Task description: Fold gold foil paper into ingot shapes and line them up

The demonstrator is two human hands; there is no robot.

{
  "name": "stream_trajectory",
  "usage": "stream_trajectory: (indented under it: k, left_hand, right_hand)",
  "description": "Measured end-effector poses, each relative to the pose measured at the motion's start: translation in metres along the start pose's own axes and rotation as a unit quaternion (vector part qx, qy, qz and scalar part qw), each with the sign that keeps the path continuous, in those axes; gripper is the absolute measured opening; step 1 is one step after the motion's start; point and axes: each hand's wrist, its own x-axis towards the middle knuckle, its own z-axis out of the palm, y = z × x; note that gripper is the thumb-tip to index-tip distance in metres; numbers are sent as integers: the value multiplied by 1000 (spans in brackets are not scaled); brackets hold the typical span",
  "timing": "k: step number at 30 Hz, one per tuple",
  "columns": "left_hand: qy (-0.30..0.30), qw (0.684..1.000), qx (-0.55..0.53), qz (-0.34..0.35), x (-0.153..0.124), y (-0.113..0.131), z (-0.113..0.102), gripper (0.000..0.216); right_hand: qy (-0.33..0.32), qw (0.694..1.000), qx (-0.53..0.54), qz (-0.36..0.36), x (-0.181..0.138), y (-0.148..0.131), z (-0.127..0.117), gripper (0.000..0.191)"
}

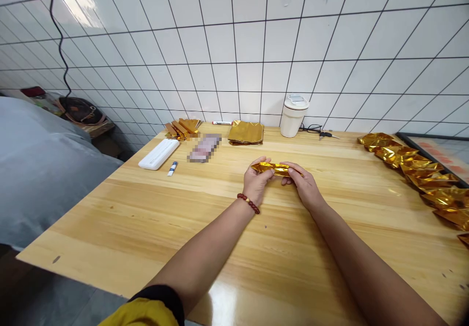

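Note:
Both my hands meet over the middle of the wooden table (146, 228), pinching a narrow folded strip of gold foil paper (275, 169). My left hand (256, 182), with a red bead bracelet at the wrist, grips the strip's left end. My right hand (304, 185) closes on its right end. The strip lies level, just above the tabletop.
A flat stack of gold foil sheets (246, 132) and a pile of folded gold pieces (183, 128) lie at the back. A row of folded gold shapes (414, 167) runs along the right. A white cup (293, 116), keys (326, 134), a white power bank (159, 153) and a small tube (172, 168) also sit there.

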Motion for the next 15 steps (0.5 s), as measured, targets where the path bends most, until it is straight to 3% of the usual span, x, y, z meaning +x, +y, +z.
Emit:
stream_trajectory:
  k: [5,15]
  left_hand:
    - [4,1000,3,13,3,0,-1,32]
    - [18,1000,-17,17,2,1,1,23]
  right_hand:
    - [-16,1000,-8,1,-1,-1,-1,36]
    - [-17,1000,-16,3,-1,-3,0,39]
